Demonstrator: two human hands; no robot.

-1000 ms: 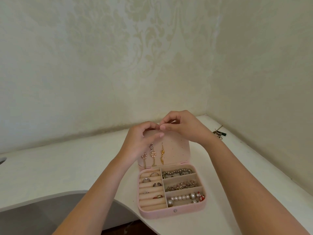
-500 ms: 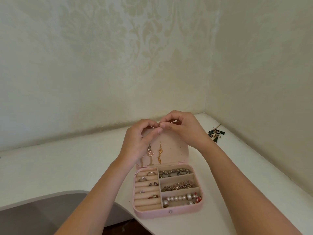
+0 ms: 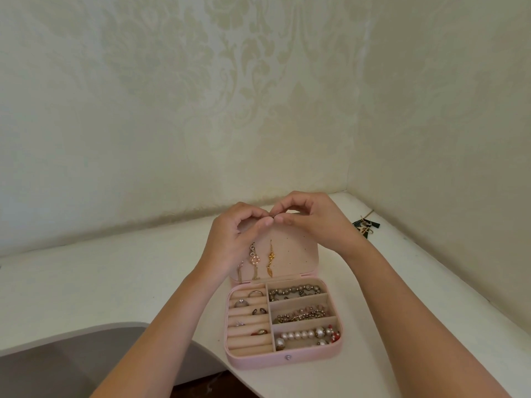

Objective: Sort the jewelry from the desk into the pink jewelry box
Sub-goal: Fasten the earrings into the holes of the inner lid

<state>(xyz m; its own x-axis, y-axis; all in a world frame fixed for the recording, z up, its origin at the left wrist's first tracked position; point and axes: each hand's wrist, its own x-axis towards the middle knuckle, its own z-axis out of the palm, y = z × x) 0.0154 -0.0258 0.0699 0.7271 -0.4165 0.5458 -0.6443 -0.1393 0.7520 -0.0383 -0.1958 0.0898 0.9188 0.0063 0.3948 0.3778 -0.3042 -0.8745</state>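
Left hand and right hand meet fingertip to fingertip, each curled and pinching a small dark piece. It is too tiny to say whether it is an earring hook or a backing. It sits just above the top edge of the upright lid of the pink jewelry box. Such a piece is probably very light, thin and easily bent or dropped, so it is best held by the wire near its top, as it is now. Under the left hand, a flower earring and a gold leaf earring hang from the lid, and a third earring shows partly behind the wrist. Below both hands, the tray's left side has ring rolls holding several rings. Its right side has three compartments: a grey bead bracelet nearest the hands, a small-bead bracelet in the middle and a pearl bracelet last. Dark tassel earrings lie on the desk just right of the right hand, unsorted.
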